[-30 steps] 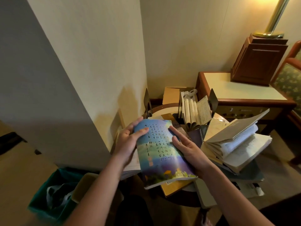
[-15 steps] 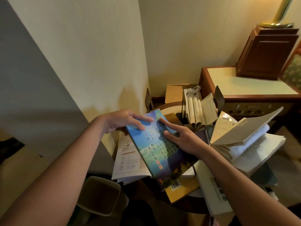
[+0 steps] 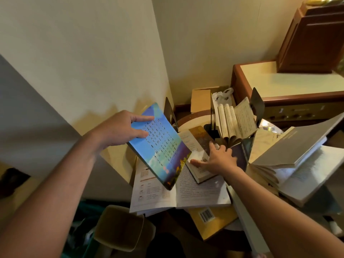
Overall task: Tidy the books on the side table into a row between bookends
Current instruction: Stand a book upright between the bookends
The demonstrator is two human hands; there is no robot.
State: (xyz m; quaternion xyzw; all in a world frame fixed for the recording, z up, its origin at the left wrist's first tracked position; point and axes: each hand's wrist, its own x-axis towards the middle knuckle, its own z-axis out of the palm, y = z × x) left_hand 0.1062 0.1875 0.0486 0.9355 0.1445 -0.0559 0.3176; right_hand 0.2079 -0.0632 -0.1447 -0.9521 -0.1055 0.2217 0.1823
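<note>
Few of the books stand in place so far: a short row of pale-spined paperbacks (image 3: pixel 228 123) leans between a dark metal bookend on the right (image 3: pixel 257 105) and a smaller dark one at its left foot, on the round wood-rimmed desk (image 3: pixel 188 122). A second dark bookend (image 3: pixel 168 110) stands apart by the wall, nothing against it. By my judgement the task is early, with most of the pile left to sort.

The left hand (image 3: pixel 119 130) pinches a glossy blue-and-purple paperback with columns of printed characters (image 3: pixel 162 144) by its top edge, thumb on the cover and fingers behind, holding it tilted above the clutter. The right hand (image 3: pixel 217 159) lies spread, fingers pressing on a small thick brown-covered book (image 3: pixel 200 151) that rests on a large open white-paged book (image 3: pixel 178 190). To the right, a grey-covered book sprawled open (image 3: pixel 301 155) tops a stack of others; a yellow book with a barcode (image 3: pixel 210 218) pokes out below.

How many books lie under the heap cannot be counted. The lower desk edge is hidden by papers and arms, and the print is too small to read.
</note>
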